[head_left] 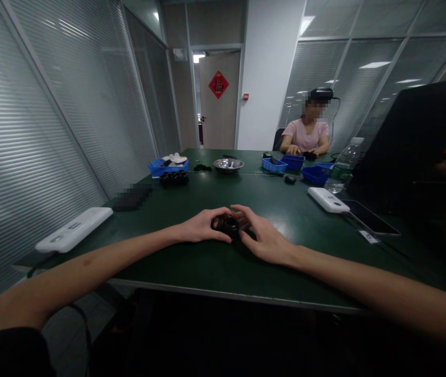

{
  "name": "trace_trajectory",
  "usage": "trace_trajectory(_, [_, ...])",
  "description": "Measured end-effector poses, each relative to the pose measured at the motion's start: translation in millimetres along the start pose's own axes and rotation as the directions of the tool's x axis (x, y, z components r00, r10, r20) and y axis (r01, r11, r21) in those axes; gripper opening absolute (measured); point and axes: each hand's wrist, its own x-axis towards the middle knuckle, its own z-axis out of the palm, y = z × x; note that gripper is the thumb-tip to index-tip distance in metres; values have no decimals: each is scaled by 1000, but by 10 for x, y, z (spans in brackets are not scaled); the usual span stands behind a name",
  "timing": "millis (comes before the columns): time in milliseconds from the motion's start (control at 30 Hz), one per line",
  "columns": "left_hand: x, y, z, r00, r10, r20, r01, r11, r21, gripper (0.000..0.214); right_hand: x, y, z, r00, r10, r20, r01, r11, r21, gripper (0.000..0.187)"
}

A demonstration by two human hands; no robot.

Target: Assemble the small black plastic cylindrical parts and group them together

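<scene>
Between my hands, low over the green table, is a small black object with a round, glossy part; its exact kind does not show. My left hand is closed on its left side, thumb in front and fingers behind. From the right, my right hand curls around the same object, its thumb at the near edge and its fingertips over the far side. The fingers partly hide the object.
At the back stand a metal bowl, a filled blue basket, black round items and blue bins. A bottle, white power bank and phone lie right; another white device left. A person sits opposite.
</scene>
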Motion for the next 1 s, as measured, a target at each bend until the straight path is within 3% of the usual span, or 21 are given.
trace_trajectory(100, [-2,6,-3,1000,-17,6,17,1000,6,63,-6,34,-4,1000,-19,19,19,999,29,77])
trace_trajectory(367, [4,-6,-7,1000,2,15,-2,1000,-6,63,16,-37,15,1000,26,-18,-26,1000,-10,70])
trace_trajectory(533, [9,-29,-4,1000,-9,7,9,1000,6,63,5,42,13,999,-30,20,30,999,16,82])
trace_trajectory(700, [1,-21,-10,1000,-7,15,7,1000,16,59,13,-52,3,999,9,-45,-11,999,-37,56])
trace_trajectory(833, [5,-13,-12,998,-59,37,57,996,64,49,26,-63,-3,997,-36,-73,29,994,-102,41])
trace_trajectory(1000, [21,5,-11,999,5,39,-12,986,169,40,33,-15,-1,995,-65,-81,54,991,-126,31])
